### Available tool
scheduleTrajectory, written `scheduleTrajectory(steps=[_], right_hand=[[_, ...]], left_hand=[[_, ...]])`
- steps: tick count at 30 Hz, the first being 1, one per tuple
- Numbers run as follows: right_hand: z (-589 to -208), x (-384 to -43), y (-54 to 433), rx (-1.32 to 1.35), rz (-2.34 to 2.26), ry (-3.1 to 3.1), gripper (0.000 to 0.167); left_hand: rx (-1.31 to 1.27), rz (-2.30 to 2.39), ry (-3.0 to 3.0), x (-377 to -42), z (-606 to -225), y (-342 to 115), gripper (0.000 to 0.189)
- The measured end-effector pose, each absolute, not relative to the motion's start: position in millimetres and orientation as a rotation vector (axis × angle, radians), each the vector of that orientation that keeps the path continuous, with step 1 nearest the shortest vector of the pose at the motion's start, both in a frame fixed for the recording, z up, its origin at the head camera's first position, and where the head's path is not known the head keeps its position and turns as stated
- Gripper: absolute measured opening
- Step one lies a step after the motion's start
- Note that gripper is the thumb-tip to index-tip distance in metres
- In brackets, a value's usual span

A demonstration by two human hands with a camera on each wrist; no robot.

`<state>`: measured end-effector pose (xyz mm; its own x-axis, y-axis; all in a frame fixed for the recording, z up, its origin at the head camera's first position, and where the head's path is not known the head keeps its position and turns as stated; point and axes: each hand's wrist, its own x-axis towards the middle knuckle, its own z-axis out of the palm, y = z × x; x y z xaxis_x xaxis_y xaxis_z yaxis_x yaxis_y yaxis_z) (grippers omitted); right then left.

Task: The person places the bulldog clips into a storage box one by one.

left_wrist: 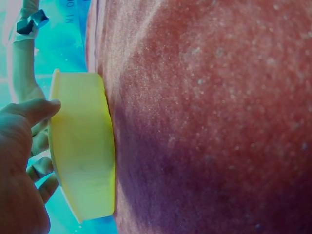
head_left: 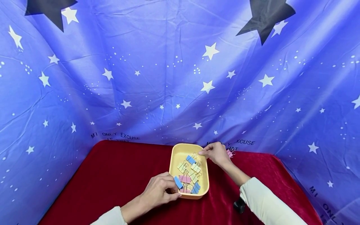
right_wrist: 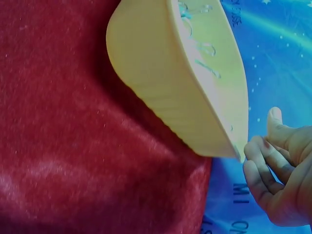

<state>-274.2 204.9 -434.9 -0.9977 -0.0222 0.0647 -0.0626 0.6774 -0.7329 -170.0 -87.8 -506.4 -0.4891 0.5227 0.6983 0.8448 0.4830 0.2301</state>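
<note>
A yellow tray sits on red cloth, holding several binder clips. Inside are a blue clip, a pink clip and a cream clip, among others. At the near left corner my left hand grips the rim, its thumb against the outer wall and the other fingers over the rim. Close to those fingers is another blue clip. My right hand is at the far right corner, fingers bent loosely by the rim; I see nothing held in the right wrist view.
Beyond the right wrist lies a pink binder clip, partly hidden, near the far edge of the red cloth. A blue curtain with stars hangs behind and at both sides. A small black object shows beside the right sleeve.
</note>
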Motion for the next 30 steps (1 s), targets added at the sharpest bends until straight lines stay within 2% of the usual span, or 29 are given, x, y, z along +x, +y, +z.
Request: scheduleTrajectory(steps=[13,20,30], right_hand=[[-429.2,-278.3,240.3,-0.012,1.162,-2.821,0.03],[-446.9,-291.9,277.5,0.037,1.263,-2.768,0.039],[-432.1,-283.5,298.6,-0.155,1.111,-2.848,0.037]], left_hand=[[-1.133,-0.778,-2.165,-170.2,-505.8,-88.2,0.029],[-1.121,-0.781,-2.174,-171.0,-505.5,-87.2,0.029],[-1.127,-0.78,-2.171,-170.1,-505.4,-87.6,0.029]])
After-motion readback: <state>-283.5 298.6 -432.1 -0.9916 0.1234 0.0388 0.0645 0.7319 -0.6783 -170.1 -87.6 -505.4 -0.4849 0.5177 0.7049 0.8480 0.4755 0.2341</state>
